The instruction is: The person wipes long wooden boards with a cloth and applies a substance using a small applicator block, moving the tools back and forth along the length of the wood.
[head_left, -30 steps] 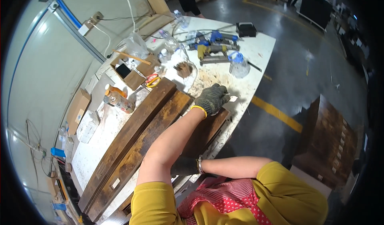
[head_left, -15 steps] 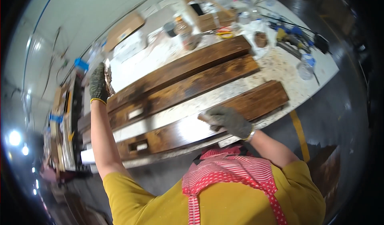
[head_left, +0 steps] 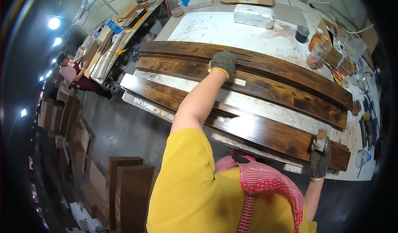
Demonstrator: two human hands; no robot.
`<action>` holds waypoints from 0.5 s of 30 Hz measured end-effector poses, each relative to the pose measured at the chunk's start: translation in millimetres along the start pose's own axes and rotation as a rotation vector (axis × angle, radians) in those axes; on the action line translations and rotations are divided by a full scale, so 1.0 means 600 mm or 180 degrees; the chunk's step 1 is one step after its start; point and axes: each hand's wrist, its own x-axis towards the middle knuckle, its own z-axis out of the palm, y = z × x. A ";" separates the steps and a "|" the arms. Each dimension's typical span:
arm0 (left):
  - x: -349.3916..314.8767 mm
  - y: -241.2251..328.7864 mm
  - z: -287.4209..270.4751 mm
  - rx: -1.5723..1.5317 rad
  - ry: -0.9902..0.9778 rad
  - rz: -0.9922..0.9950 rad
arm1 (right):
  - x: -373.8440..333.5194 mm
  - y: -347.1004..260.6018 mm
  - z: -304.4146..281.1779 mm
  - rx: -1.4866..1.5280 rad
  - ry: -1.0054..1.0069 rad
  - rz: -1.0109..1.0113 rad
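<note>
Three long dark-brown stained wooden boards lie on the white table: a far board [head_left: 290, 67], a middle board [head_left: 286, 96] and a near board [head_left: 273, 137]. My left hand [head_left: 224, 62], in a dark knit glove with a yellow cuff, is closed over the far and middle boards. Its fingers are hidden, so what it holds cannot be made out. At the right end of the near board, my gloved right hand [head_left: 320, 160] grips a small block [head_left: 321, 138], brown and whitish, standing up from the fingers.
Bottles [head_left: 318, 53], a dark cup [head_left: 302, 34] and a white wrapped block [head_left: 253, 16] stand along the far side. Tools clutter the right end. Brown panels [head_left: 130, 191] stand on the floor at lower left. Another person [head_left: 78, 73] works at a bench at far left.
The view has swung toward the left. My left hand has come from beside the boards' left end onto them. My right hand has moved along the near board to its right end.
</note>
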 end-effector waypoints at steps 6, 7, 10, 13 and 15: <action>0.027 -0.038 -0.003 -0.0121 -0.0053 0.0627 | -0.003 0.001 -0.032 -0.0084 0.0242 -0.0070; 0.030 -0.042 -0.010 -0.0150 -0.0023 0.0683 | -0.001 0.002 -0.031 -0.0320 0.0291 -0.0127; 0.034 -0.056 -0.048 -0.0092 -0.0022 0.0752 | 0.005 -0.006 -0.019 -0.0172 0.0556 -0.0045; 0.003 -0.065 -0.097 -0.0128 0.0379 0.0930 | 0.001 -0.044 -0.002 -0.0428 0.0115 -0.0435; -0.041 -0.067 -0.128 -0.0166 0.0637 0.1067 | -0.016 -0.095 0.007 -0.0413 -0.0441 -0.0656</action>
